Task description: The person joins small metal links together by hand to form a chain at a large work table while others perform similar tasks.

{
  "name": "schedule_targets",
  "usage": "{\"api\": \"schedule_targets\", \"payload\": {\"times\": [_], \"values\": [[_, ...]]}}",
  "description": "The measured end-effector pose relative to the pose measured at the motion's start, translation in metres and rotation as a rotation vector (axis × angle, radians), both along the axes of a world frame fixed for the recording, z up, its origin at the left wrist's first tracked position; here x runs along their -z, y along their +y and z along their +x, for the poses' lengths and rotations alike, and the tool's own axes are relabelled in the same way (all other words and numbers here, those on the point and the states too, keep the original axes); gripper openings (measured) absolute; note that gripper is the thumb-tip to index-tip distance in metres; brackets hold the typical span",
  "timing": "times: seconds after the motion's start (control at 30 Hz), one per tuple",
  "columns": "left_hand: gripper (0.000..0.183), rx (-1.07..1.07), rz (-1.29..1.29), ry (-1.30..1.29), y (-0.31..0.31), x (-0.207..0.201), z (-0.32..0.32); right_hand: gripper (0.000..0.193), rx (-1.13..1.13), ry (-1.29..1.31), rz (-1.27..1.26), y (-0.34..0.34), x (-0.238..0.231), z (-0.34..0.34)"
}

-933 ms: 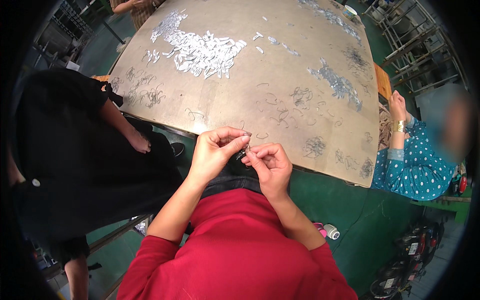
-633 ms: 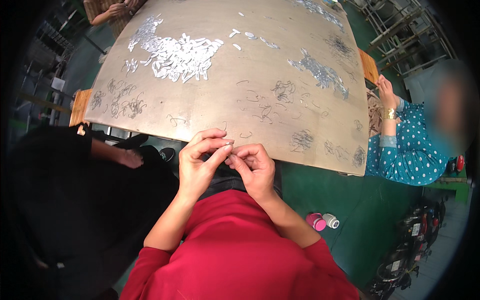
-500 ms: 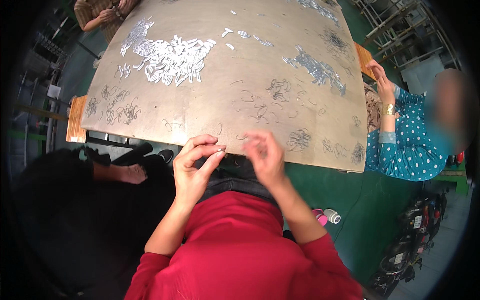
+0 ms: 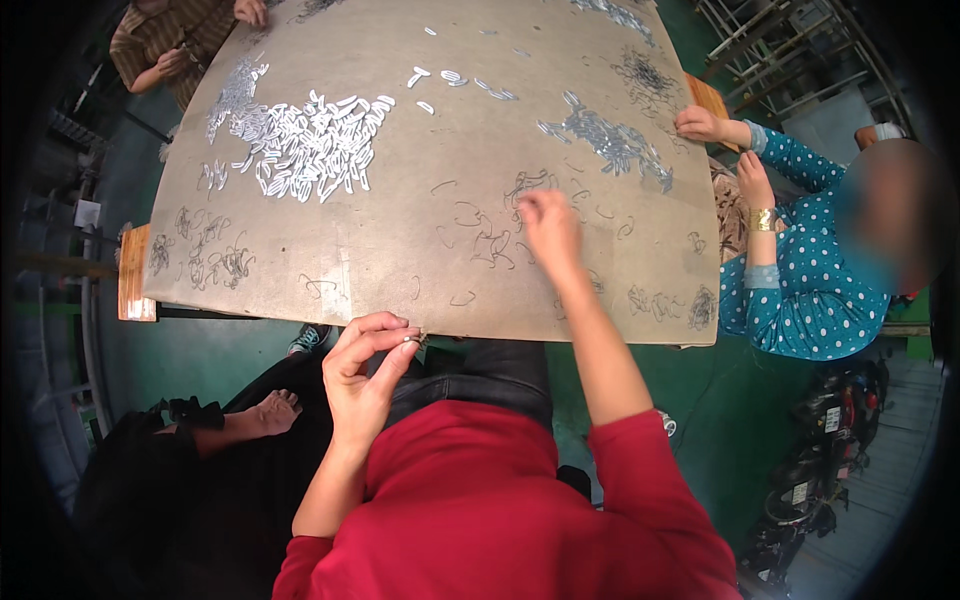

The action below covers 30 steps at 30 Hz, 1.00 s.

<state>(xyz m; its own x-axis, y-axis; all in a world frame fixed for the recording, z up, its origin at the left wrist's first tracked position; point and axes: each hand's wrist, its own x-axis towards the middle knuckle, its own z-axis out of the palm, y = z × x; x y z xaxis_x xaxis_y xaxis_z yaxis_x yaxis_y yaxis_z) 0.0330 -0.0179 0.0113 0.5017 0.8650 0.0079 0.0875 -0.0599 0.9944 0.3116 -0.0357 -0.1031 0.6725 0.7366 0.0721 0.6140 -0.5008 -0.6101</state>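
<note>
My left hand is just off the table's front edge. Its thumb and index finger are pinched on a small shiny metal piece, too small to name. Further forward, my right hand reaches over the table. Its fingertips are pressed together beside a cluster of thin, dark curved wires; what they hold, if anything, cannot be made out. More curved wires lie scattered just left of it. A large heap of shiny, flat oval metal pieces sits to the left.
A greyer heap of metal pieces and more dark wires lie at the far right. A co-worker's hand rests at the right edge; another co-worker's hand is at the far left. A bare foot shows at lower left.
My right hand has moved forward from near my left hand to the wires on the table. My left hand keeps its pinch. The right co-worker's hand has come to the table edge.
</note>
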Motion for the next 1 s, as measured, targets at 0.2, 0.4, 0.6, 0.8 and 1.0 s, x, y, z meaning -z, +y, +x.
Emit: {"api": "schedule_targets", "payload": {"times": [0.2, 0.4, 0.6, 0.8, 1.0], "values": [[0.013, 0.014, -0.036, 0.001, 0.001, -0.005, -0.002, 0.015, 0.351, 0.069, -0.353, 0.027, -0.012, 0.067], [0.011, 0.004, -0.068, 0.041, -0.001, -0.006, -0.005, 0.013, 0.241, -0.056, -0.450, 0.028, 0.001, 0.070], [0.010, -0.013, 0.011, 0.015, -0.001, 0.001, -0.006, 0.012, 0.238, 0.076, -0.265, 0.007, 0.001, 0.068], [0.010, -0.047, 0.076, 0.025, -0.005, -0.001, -0.006, 0.011, 0.044, -0.154, -0.320, 0.020, 0.006, 0.076], [0.013, -0.061, -0.016, 0.030, -0.010, -0.001, -0.010, 0.009, -0.019, 0.106, 0.106, -0.004, -0.031, 0.031]]}}
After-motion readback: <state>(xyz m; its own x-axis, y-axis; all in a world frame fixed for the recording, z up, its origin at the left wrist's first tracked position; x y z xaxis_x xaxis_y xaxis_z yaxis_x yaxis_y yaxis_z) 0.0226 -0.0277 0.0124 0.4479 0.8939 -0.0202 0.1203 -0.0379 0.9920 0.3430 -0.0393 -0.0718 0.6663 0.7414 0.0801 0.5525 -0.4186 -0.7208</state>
